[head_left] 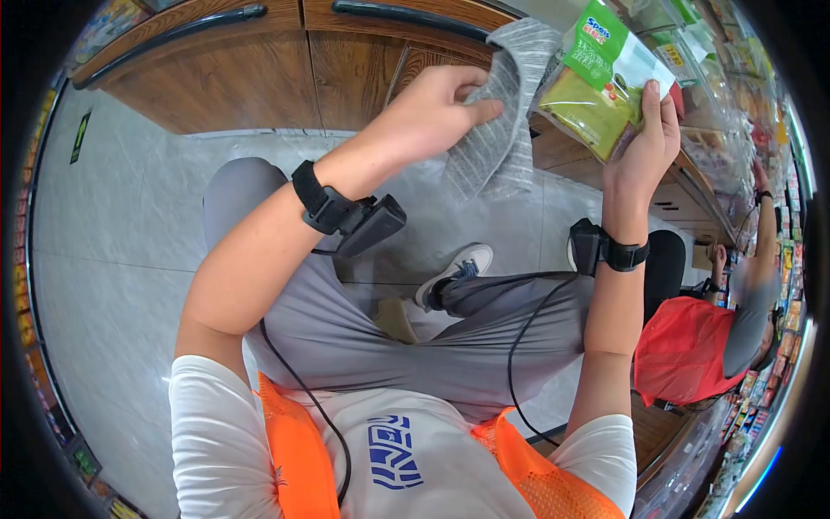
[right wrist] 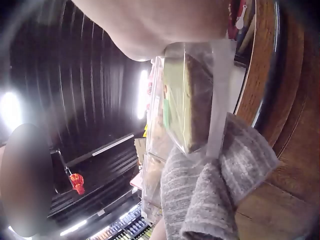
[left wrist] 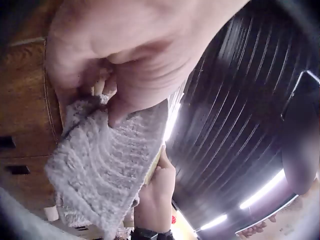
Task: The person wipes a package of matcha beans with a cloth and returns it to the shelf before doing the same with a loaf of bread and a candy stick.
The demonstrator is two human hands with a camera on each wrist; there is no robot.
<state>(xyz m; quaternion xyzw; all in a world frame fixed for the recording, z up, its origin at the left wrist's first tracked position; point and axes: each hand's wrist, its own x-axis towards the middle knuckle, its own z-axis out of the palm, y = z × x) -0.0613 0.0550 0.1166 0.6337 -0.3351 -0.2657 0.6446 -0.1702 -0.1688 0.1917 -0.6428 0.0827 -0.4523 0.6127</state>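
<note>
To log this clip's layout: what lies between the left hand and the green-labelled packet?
The grey cloth, gripped in the left hand, lies between it and the green-labelled packet, in the head view.

From my viewpoint, a gray tiled floor [head_left: 112, 216] underlies wooden cabinets [head_left: 207, 82] fitted with dark handles. A second person in a red vest [head_left: 687, 350] is positioned beside the stocked shelves [head_left: 774, 363]. Linear lights [left wrist: 262, 190] line the dark ceiling [left wrist: 235, 110].
</note>
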